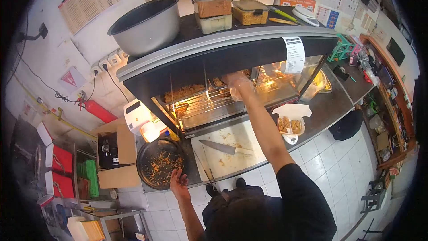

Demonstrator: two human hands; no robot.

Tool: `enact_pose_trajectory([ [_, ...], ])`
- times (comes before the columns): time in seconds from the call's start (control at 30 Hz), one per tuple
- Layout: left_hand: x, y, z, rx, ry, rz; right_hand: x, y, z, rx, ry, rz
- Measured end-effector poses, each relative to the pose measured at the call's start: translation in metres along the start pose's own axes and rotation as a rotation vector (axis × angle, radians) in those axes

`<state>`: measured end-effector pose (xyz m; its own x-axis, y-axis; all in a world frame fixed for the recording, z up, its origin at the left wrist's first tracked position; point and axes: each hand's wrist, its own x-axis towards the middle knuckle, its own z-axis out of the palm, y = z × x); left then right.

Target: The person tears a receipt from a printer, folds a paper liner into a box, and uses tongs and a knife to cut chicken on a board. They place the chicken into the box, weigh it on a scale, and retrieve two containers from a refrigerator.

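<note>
My right hand [240, 85], in a clear plastic glove, reaches into a lit warming cabinet [214, 120]. Its fingers are hidden inside, close to a tray of fried food [219, 81], so any hold is out of sight. My left hand [179, 185] hangs by the rim of a round black pan [156, 169] scattered with orange crumbs; its fingers are loosely apart and hold nothing. On a white cutting board [232, 158] below the cabinet lies a large knife [223, 147]. Tongs [205, 168] rest across the board's left edge.
An opened paper box of fried pieces [290, 125] sits on a white scale [290, 139] to the right. A big grey pot [147, 27] and food containers [214, 11] stand on the cabinet. A white printer-like device [141, 118] is left of it. A receipt [293, 54] hangs in front.
</note>
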<state>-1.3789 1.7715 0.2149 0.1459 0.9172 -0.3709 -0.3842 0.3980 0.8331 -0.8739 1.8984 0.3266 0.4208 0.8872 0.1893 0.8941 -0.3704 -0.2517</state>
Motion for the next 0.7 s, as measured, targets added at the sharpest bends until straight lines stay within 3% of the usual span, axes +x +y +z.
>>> enact_pose_trajectory([
  [0.1, -0.001, -0.001, 0.002, -0.047, 0.024, -0.023, -0.055, -0.051, -0.091, -0.117, -0.175, 0.054],
  [0.23, -0.004, 0.002, 0.003, -0.068, 0.028, -0.043, -0.043, -0.036, -0.069, 0.004, -0.123, 0.114],
  [0.33, -0.005, 0.002, -0.002, -0.048, 0.043, -0.050, -0.035, -0.020, -0.050, -0.047, -0.017, 0.106],
  [0.4, -0.007, 0.001, -0.004, -0.029, 0.044, -0.027, -0.036, -0.012, -0.037, -0.252, 0.180, -0.088],
  [0.43, -0.007, 0.001, -0.006, -0.030, 0.047, -0.027, -0.043, -0.021, -0.042, -0.252, 0.178, -0.091],
  [0.5, -0.007, 0.001, -0.008, -0.051, 0.069, -0.061, -0.064, -0.052, -0.069, 0.087, 0.337, -0.025],
  [0.53, -0.008, 0.001, -0.007, -0.044, 0.069, -0.064, -0.061, -0.057, -0.076, 0.090, 0.335, -0.018],
  [0.6, -0.009, 0.003, -0.003, -0.028, 0.089, -0.071, -0.050, -0.062, -0.086, 0.110, -0.060, 0.170],
  [0.7, -0.005, -0.002, -0.009, -0.033, 0.038, -0.028, -0.054, -0.060, -0.082, 0.144, -0.061, 0.052],
])
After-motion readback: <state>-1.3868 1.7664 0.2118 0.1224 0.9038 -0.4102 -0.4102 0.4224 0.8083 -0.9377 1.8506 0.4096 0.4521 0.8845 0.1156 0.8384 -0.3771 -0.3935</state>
